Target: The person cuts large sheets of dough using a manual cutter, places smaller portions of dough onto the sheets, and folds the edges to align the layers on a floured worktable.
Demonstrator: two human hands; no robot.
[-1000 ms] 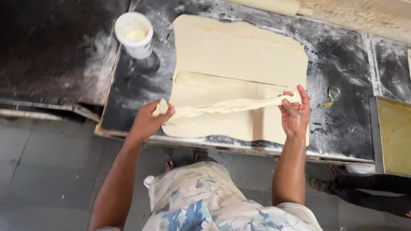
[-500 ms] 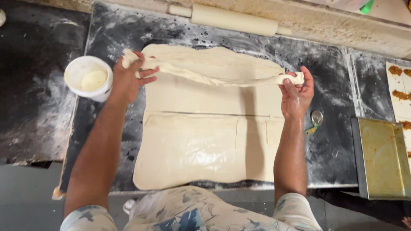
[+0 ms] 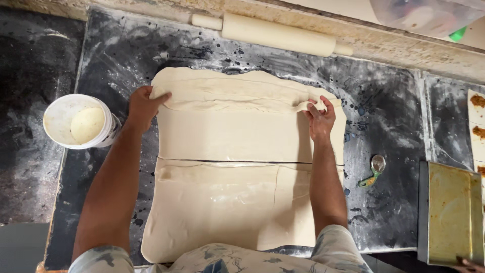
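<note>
A wide sheet of pale rolled dough [image 3: 232, 141] lies on the dark floured worktop [image 3: 384, 111], cut across into a far piece and a near piece [image 3: 222, 207]. A long dough strip [image 3: 237, 105] lies flat along the far piece. My left hand [image 3: 144, 107] grips the strip's left end at the sheet's left edge. At the right edge, my right hand [image 3: 320, 117] pinches the other end. Both forearms reach over the near piece.
A wooden rolling pin [image 3: 275, 34] lies at the back of the worktop. A white tub [image 3: 76, 122] with a pale lump inside stands left of the dough. A small wheel cutter [image 3: 375, 169] lies to the right, beside a metal tray [image 3: 449, 212].
The strip, held up and stretched between my hands, has been lowered onto the far part of the sheet. My hands came down with it to the dough's edges.
</note>
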